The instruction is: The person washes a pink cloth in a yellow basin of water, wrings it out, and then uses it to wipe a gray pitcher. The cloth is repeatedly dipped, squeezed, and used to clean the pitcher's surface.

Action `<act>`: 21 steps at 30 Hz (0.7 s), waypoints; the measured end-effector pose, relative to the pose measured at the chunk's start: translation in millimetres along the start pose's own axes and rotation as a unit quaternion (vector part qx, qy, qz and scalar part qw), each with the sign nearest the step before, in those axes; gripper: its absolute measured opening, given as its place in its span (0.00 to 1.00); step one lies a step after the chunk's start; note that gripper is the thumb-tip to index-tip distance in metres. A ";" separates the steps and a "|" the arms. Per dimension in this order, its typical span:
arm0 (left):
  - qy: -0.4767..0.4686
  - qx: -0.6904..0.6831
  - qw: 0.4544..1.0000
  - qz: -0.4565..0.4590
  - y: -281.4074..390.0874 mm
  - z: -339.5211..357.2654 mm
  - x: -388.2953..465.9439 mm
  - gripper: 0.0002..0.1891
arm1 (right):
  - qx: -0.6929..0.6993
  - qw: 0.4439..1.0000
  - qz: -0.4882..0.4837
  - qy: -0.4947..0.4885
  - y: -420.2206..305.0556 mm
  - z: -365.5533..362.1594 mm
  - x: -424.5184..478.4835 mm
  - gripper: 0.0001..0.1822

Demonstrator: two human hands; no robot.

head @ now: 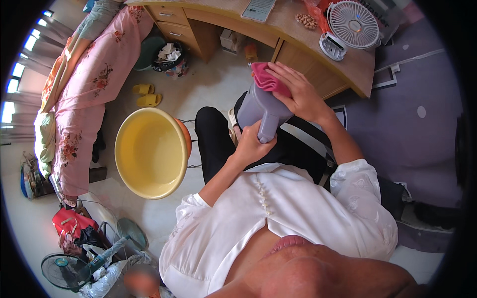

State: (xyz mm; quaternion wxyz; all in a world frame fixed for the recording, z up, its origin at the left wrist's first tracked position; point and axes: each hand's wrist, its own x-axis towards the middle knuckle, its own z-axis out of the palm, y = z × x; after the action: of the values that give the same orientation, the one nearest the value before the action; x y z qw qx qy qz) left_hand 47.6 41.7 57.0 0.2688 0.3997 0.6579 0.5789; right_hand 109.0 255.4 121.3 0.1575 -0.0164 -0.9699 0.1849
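My left hand (255, 144) grips the handle of a grey-purple plastic jug-like container (251, 106), which is held tilted above my lap. A folded pink cloth (269, 78) lies against the container's far end. Over that cloth is my right hand (296, 89), its fingers extended and pressing it to the surface. The container's opening, if it has one, is hidden by cloth and hand. To the left of my knee stands a yellow plastic basin (151, 152), with an orange support (185, 136) partly showing behind its rim.
Ahead is a wooden desk (229, 18) bearing a white fan (354, 25), nuts (306, 21) and a tablet-like panel (258, 9). A waste bin (175, 69) and yellow slippers (149, 100) are on the floor. A person's legs (70, 56) rest on the pink-covered bed (95, 74).
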 end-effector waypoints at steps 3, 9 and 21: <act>0.014 0.005 1.000 0.021 -6.0 3.5 -0.2 0.11 | -0.012 0.999 -0.026 -0.021 -8.4 6.7 17.2 0.34; 0.013 0.001 0.998 0.064 -21.3 6.8 -3.5 0.09 | 0.010 0.993 -0.087 -0.080 -49.9 -7.6 -23.3 0.39; -0.009 0.014 1.000 -0.018 -4.2 3.3 0.3 0.12 | 0.000 1.000 -0.002 -0.018 1.3 5.0 14.2 0.35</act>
State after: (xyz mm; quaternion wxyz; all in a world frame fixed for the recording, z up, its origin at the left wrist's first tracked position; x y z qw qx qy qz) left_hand 49.2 43.7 52.3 0.2795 0.3972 0.6705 0.5608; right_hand 93.9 256.1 120.6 0.1401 -0.0108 -0.9727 0.1848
